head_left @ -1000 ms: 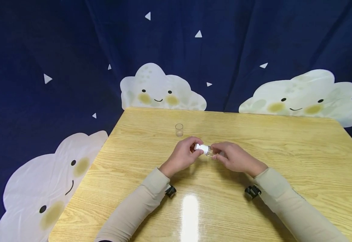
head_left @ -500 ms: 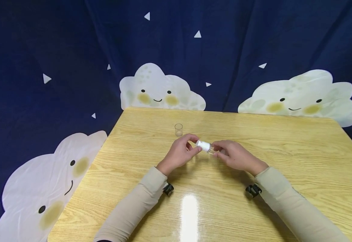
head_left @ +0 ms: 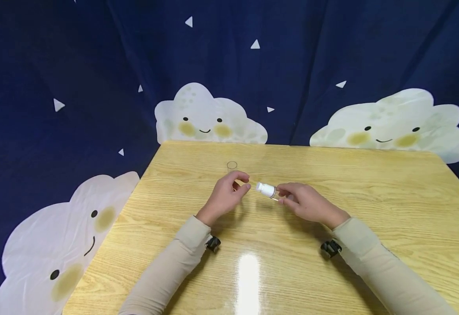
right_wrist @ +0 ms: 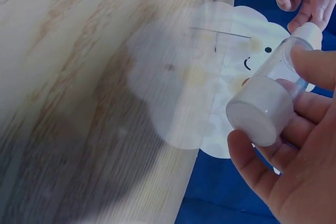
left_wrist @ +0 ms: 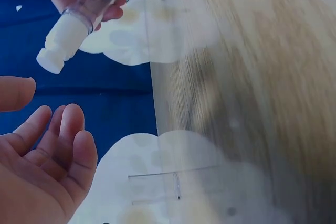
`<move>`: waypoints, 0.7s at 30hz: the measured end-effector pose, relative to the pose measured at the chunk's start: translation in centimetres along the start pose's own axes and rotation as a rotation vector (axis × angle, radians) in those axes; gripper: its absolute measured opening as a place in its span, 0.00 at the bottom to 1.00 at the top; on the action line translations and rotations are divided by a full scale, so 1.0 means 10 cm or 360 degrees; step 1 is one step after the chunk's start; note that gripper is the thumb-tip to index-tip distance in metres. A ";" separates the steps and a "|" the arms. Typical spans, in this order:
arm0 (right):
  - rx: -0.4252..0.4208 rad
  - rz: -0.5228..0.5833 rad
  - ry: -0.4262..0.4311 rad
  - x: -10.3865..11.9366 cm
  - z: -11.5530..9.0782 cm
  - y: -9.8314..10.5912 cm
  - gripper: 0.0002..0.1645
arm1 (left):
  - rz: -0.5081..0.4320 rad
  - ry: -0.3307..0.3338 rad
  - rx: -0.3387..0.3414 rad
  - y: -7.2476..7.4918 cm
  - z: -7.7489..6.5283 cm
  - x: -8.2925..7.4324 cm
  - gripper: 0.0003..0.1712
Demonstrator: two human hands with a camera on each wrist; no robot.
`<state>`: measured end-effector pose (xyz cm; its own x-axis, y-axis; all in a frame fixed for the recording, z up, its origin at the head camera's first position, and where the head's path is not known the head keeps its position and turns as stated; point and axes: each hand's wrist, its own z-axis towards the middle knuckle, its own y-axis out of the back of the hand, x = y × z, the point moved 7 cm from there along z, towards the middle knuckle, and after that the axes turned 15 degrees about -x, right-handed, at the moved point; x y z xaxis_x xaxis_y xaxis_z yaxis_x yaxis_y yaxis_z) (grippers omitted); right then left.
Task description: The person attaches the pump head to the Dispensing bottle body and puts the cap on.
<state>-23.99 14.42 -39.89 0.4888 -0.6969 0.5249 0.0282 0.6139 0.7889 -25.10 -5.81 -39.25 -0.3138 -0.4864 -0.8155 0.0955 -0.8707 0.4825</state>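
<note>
A small clear pump bottle with a white collar and white head lies tilted above the table, head end toward the left. My right hand grips its clear lower body between thumb and fingers. The white base of the bottle faces the camera in the right wrist view. Just left of the head is my left hand, fingers loosely bent with nothing in them. In the left wrist view, a gap shows between the left hand and the white head. Behind the left hand stands a clear cylindrical cap, its lower part hidden.
The light wooden table reaches back to a dark blue curtain printed with smiling clouds and white triangles. Black wrist cameras hang under both sleeves. A bright light reflection lies on the near tabletop.
My left hand has let go of the bottle's white head and moved left, now overlapping the clear cap in view. The right hand holds the bottle in nearly the same place.
</note>
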 end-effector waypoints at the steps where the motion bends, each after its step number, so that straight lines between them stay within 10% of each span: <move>1: 0.0003 -0.0003 -0.0002 0.00 0.00 0.00 0.19 | 0.0002 0.0003 -0.0004 0.01 0.00 0.01 0.15; 21: -0.0085 0.0058 -0.0025 -0.03 0.02 0.03 0.15 | 0.0070 -0.0015 0.0026 -0.01 -0.02 0.01 0.13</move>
<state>-24.32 14.76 -39.71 0.4767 -0.6791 0.5581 0.0573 0.6576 0.7512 -24.97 -5.74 -39.46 -0.3185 -0.5231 -0.7905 0.0939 -0.8473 0.5228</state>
